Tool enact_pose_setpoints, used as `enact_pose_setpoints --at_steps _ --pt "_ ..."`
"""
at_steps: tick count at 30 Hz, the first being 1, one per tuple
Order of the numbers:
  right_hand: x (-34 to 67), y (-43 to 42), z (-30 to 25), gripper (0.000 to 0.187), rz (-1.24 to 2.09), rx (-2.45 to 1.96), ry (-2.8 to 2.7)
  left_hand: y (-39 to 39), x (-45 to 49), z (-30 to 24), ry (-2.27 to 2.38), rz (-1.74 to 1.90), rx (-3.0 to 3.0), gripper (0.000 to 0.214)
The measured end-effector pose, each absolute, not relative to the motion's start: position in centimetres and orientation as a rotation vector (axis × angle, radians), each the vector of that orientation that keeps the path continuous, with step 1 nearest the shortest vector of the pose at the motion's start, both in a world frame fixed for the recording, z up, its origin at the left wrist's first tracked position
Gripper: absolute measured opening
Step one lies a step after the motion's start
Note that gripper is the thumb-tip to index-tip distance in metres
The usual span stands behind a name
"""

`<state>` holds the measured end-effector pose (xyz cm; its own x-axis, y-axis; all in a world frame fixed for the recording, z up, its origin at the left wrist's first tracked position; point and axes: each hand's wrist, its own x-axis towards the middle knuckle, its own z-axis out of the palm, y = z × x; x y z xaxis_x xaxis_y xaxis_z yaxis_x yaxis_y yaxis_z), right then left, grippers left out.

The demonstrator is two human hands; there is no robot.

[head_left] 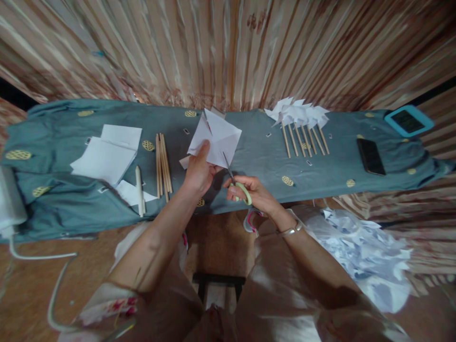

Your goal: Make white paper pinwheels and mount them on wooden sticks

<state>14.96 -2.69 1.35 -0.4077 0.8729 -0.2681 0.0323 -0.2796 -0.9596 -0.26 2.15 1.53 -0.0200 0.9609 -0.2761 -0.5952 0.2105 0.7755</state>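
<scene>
You wear a shiny silver bracelet [295,230] around your right wrist [280,213], a pale left sleeve [123,304] printed with reddish-pink flowers near its edge, loose beige trousers [276,282], and a whitish shoe [247,221] with a bright pink strip curving along it.

Left hand [200,172] grips a white paper square [225,135] while right hand [253,189] holds green-handled scissors [245,191] at its near edge, wooden sticks [163,166] and paper pinwheels [299,114] lying on either side.
</scene>
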Motion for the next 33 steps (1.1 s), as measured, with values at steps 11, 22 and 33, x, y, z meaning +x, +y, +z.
enact_pose_setpoints --at_steps 11,22,33 --pt "15.0 -2.6 0.9 0.048 1.78 -1.153 -1.358 2.1 -0.3 1.7 0.866 1.339 0.446 0.02" --pt "15.0 -2.7 0.6 0.042 1.826 -1.168 -1.252 2.2 -0.3 1.7 0.834 1.335 0.425 0.037" --pt "14.9 -2.6 0.2 0.041 1.824 -1.181 -1.217 2.3 -0.4 1.5 0.819 1.32 0.468 0.04"
